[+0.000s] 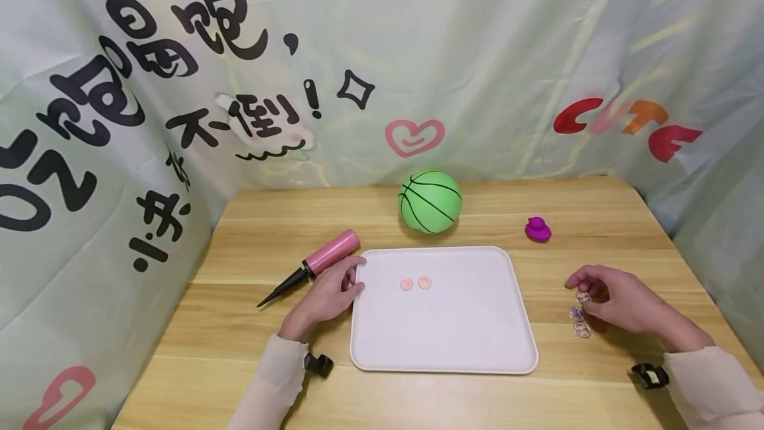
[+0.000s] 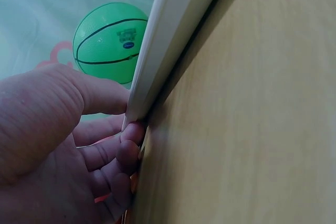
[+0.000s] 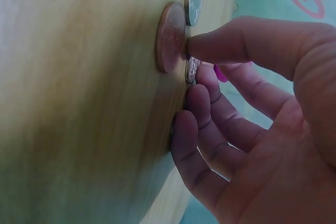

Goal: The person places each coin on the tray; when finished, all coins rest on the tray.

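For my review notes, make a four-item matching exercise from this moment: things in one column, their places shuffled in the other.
1. left hand
2. right hand
3. two pinkish coins
4. green basketball

A. lying on the white tray
B. beyond the tray's far edge
C. at the tray's left edge
D. at the loose coins right of the tray

Pairs: 1-C, 2-D, 3-A, 4-B

Tray [image 1: 453,330] sits on the worktop [image 1: 442,403] with two discs [image 1: 424,283] on it; pump [image 1: 325,257] left, ball [image 1: 430,202] behind, coins [image 1: 581,329] off right, little toy [image 1: 538,231] behind those.
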`<state>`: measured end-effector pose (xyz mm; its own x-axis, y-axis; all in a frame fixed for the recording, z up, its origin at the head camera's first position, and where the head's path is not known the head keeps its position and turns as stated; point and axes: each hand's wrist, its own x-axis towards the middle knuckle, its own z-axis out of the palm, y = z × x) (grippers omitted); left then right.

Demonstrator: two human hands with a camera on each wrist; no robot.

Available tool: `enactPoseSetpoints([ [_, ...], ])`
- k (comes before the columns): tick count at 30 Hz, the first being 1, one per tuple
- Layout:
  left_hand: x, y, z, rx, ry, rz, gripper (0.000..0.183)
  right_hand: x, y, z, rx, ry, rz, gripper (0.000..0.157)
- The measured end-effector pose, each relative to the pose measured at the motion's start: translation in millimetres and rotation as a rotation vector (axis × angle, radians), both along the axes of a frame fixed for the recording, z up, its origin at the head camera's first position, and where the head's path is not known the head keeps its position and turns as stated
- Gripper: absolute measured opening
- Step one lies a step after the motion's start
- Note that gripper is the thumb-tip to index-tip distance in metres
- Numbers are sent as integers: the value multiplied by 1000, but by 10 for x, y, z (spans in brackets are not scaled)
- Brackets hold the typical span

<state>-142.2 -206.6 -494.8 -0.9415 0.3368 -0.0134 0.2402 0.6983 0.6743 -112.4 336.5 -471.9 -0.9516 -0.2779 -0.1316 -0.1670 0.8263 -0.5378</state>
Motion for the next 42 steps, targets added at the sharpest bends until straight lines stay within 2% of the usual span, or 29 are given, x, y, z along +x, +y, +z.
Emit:
enactPoseSetpoints([
  [6,-32,-71,-131,49,57,-45,44,-1,-13,11,3,1,29,23],
  [11,-59,-80,-194,57,54,-34,44,15,-31,21,4,11,32,22],
  [17,-33,-51,-104,66,49,-44,45,33,-36,10,2,23,28,23],
  [21,-72,-80,-179,57,80,-72,46,41,-50,5,-21,46,22,22],
  [23,-66,-82,-173,49,92,-75,46,32,-70,16,-30,61,9,20],
  [25,-49,-71,-135,41,82,-67,46,14,-105,35,-43,77,-10,18],
  [29,11,-12,0,23,13,-18,47,-28,-224,70,-84,151,-13,18],
  [33,21,23,34,-9,-38,17,48,-63,-384,109,-136,195,11,17],
  [42,9,25,42,-10,-46,21,49,-165,-732,238,-209,213,73,16],
])
